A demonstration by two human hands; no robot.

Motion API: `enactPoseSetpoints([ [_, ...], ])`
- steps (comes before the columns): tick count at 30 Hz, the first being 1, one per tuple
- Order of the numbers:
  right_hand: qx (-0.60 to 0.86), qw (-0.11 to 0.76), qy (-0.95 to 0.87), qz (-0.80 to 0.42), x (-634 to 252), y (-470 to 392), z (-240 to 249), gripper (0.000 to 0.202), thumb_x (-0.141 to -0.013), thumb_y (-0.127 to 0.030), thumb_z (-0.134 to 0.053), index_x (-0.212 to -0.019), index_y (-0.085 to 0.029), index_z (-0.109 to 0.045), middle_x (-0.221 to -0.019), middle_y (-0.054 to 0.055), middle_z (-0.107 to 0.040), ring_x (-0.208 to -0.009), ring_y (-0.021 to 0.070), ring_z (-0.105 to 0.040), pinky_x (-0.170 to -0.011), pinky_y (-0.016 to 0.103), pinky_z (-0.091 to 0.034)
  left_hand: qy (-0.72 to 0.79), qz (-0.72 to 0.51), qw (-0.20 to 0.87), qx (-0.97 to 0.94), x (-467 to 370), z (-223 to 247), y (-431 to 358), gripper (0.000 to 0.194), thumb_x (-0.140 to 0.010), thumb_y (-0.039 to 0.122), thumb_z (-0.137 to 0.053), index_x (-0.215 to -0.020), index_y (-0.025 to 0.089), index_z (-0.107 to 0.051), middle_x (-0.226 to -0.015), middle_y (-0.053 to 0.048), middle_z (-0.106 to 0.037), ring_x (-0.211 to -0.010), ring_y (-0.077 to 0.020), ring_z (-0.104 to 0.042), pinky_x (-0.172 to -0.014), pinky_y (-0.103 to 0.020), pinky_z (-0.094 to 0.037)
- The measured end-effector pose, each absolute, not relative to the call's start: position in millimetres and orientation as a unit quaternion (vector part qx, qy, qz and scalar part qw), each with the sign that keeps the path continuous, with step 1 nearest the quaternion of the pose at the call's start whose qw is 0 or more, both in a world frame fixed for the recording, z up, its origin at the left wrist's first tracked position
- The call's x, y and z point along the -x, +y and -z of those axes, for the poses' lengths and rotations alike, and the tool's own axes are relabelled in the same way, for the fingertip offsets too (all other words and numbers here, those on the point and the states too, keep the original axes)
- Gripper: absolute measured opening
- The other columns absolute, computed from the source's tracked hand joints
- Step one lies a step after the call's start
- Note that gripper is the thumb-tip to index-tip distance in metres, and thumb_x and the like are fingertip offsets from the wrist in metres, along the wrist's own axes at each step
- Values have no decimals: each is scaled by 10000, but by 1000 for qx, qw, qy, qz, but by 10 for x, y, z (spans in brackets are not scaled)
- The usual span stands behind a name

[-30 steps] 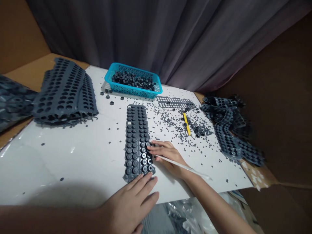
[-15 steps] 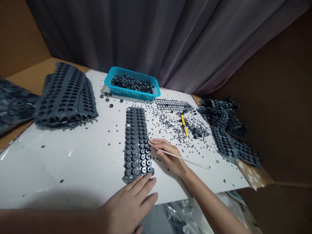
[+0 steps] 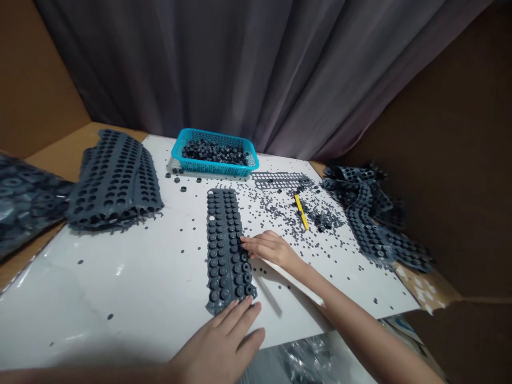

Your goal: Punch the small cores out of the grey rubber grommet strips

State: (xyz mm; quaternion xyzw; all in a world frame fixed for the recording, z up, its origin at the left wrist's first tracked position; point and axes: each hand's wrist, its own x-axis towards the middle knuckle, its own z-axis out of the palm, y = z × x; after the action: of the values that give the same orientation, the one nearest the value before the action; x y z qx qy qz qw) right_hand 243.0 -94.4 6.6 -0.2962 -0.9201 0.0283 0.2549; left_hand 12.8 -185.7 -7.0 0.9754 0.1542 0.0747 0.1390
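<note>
A dark grey rubber strip (image 3: 224, 256) with rows of round, raised pieces lies lengthwise on the white board (image 3: 152, 288). My left hand (image 3: 220, 341) rests with fingers apart at the strip's near end, fingertips on its edge. Over the strip's right edge, about halfway along, my right hand (image 3: 272, 249) has its fingers pinched round a thin white stick (image 3: 296, 280), which slants back under the forearm. The stick's tip is hidden by the fingers. One white gap shows in the strip's left column.
A blue basket (image 3: 216, 168) of small dark pieces stands at the back. Small dark discs and a yellow tool (image 3: 301, 212) lie to the right, near a perforated sheet (image 3: 282, 180). Folded perforated sheets (image 3: 116, 178) sit left; tangled strips (image 3: 364, 213) lie right.
The view has shifted, so the scene sits lower. The white stick has swung so its rear end points more toward me, and my right fingers are closer over the strip. My left hand stays at the near end.
</note>
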Motion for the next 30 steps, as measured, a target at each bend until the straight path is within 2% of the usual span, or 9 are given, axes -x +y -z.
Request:
enactPoseSetpoints([
  [2,330,282,-901,-6,-2459,-845,-75,240,-952,-229,-477,-1152,-182,-601,-1129,107,-692,-859,186,-685,-720,349,-545,153,-127,84,-976,-115,152,-1859,345,-873,163,-536,-1218,157,-527,-1377,-140,-486,-1283,-274,-419,-1005,-376,-411],
  [4,390,335,-857,-28,-2471,-808,-85,247,-955,-245,-465,-1143,-189,-616,-1074,104,-709,-902,205,-677,-763,379,-553,152,-158,45,-975,-118,197,-1855,268,-904,175,-510,-1169,170,-555,-1331,-123,-534,-1248,-259,-460,-984,-350,-426],
  [7,427,394,-798,-160,-2444,-867,-90,244,-953,-264,-467,-1115,-213,-642,-1096,91,-694,-1062,209,-623,-876,414,-538,158,-182,17,-970,-144,220,-1860,210,-923,189,-495,-1118,187,-574,-1288,-97,-572,-1222,-236,-482,-976,-328,-425],
  [11,385,372,-794,-288,-2385,-985,-79,232,-936,-314,-512,-1104,-237,-651,-1165,77,-672,-1165,196,-555,-962,435,-497,179,-221,3,-959,-183,269,-1895,180,-939,206,-481,-1091,197,-576,-1256,-74,-594,-1196,-224,-500,-961,-322,-429],
  [20,346,359,-829,-255,-2396,-965,-46,240,-935,-310,-511,-1115,-217,-640,-1129,89,-692,-1100,201,-577,-938,429,-495,209,-298,-18,-931,-223,335,-1914,125,-943,266,-508,-1018,214,-594,-1217,-29,-608,-1190,-196,-493,-990,-295,-394],
  [25,340,344,-847,-222,-2399,-942,-25,251,-929,-303,-522,-1142,-223,-630,-1128,82,-692,-1046,198,-595,-889,394,-512,208,-292,-17,-933,-218,325,-1935,138,-945,240,-492,-1034,217,-595,-1222,-33,-610,-1190,-197,-502,-988,-298,-409],
  [30,355,359,-819,-272,-2413,-948,-60,254,-940,-335,-497,-1136,-249,-633,-1110,78,-694,-1043,186,-605,-874,386,-533,196,-247,-5,-949,-179,292,-1933,205,-943,190,-452,-1099,207,-583,-1283,-59,-573,-1231,-219,-475,-990,-319,-418],
])
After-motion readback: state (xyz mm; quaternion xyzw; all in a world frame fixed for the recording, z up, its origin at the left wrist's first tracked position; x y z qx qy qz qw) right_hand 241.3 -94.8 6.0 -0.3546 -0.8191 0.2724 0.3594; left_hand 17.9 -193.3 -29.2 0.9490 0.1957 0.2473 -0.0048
